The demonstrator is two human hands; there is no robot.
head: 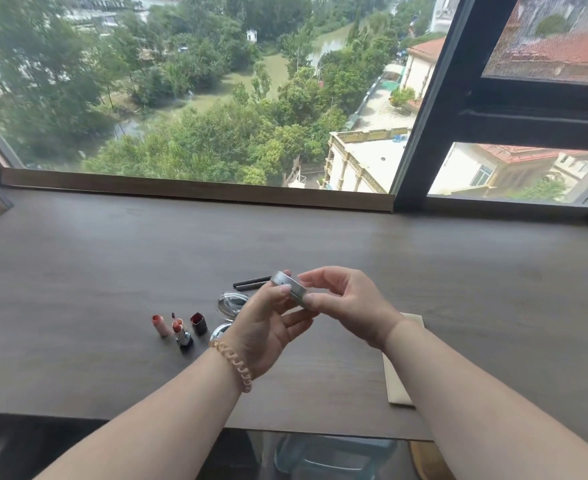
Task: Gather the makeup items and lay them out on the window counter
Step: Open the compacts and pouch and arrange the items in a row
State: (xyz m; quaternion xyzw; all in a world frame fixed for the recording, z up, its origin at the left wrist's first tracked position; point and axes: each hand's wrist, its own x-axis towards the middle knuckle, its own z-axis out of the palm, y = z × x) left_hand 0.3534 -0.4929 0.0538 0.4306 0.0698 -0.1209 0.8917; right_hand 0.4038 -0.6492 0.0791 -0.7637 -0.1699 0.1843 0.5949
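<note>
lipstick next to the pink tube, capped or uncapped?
Uncapped. The lipstick stands upright with its orange bullet exposed; a dark red cap stands beside it on the counter.

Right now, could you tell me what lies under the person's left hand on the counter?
Under the left hand lie a clear round lidded case and a second shiny round case, both partly covered; two dark pencils run behind. Their hidden parts cannot be seen.

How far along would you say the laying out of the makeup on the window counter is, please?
Partly done. Already on the counter: three lipsticks, two dark pencils and a clear round compact. In hand: a silver round tin, held by both the left hand and right hand. Left: setting it down. Whether more items remain elsewhere isn't visible.
</note>
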